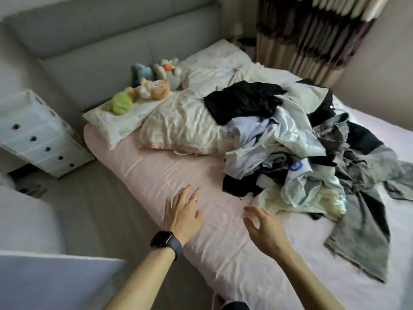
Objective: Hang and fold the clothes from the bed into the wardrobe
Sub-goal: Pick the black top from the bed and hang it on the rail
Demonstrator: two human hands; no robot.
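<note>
Heap of clothes: black, white and grey, lay on the right half of the bed, its far side against a pillow. My left hand: fingers straight and spread over the bare pink sheet, holding nothing; watch on the wrist. My right hand: fingers loosely curled, empty, just beside the heap's near edge. Soft toys: at the bed's head. White drawers: left of the bed.
</note>
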